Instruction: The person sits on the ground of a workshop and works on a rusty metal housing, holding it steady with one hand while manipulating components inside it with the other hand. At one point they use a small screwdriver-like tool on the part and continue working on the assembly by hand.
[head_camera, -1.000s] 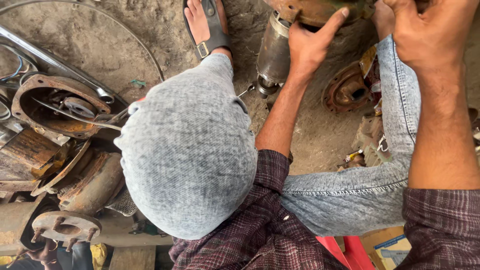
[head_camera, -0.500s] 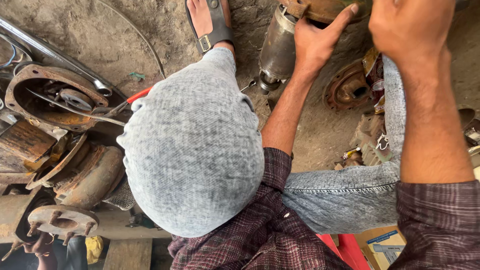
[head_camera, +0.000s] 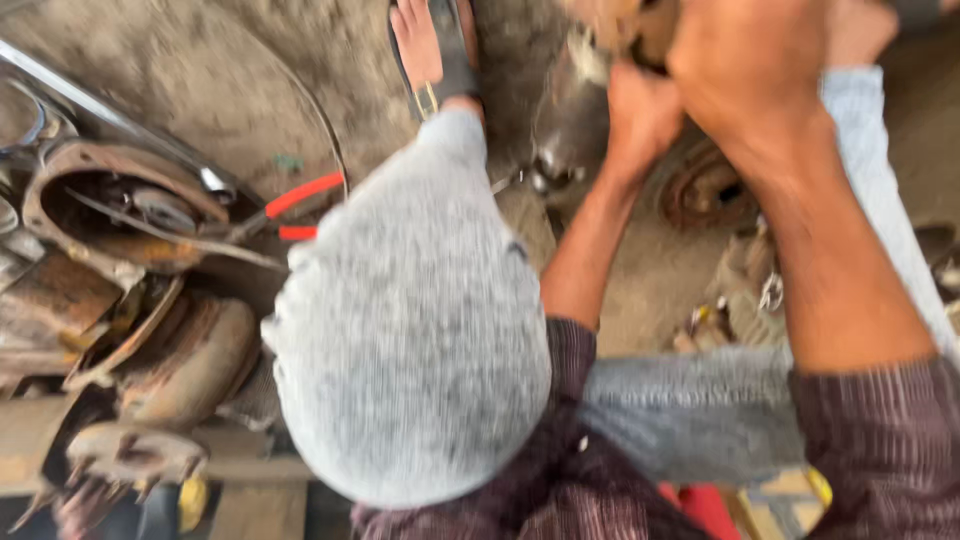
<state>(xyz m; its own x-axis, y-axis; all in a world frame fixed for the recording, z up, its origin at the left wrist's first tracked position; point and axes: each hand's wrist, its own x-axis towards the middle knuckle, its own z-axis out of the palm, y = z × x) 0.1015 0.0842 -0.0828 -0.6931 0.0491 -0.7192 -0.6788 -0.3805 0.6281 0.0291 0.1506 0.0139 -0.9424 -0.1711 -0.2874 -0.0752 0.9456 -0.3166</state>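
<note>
Both hands, left hand and right hand, close around a rusty metal part, steadying it above the dirt floor.

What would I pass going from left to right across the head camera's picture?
Rusty drum → red-handled pliers → grey knee → sandalled foot → left hand → right hand, both blurred on a rusty part at the top edge.
</note>
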